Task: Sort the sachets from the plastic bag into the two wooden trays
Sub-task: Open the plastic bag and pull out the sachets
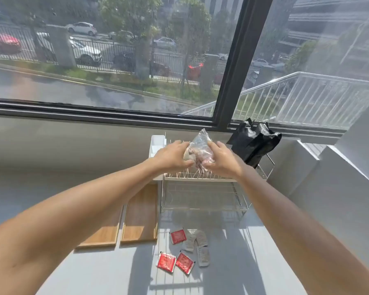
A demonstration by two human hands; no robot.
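A clear plastic bag [200,145] with sachets inside is held up above a wire rack. My left hand [172,155] grips its left side and my right hand [221,157] grips its right side. On the white counter lie three red sachets [178,236] [166,262] [185,263] and a few grey sachets [197,240] [203,256] close together. Two empty wooden trays stand side by side at the left: the left tray [102,237], partly hidden by my left forearm, and the right tray [142,216].
A wire dish rack [202,194] stands behind the loose sachets. A white holder [157,144] sits at the rack's back left. A black bag [254,143] leans at the back right by the window sill. White boxes [328,177] stand on the right.
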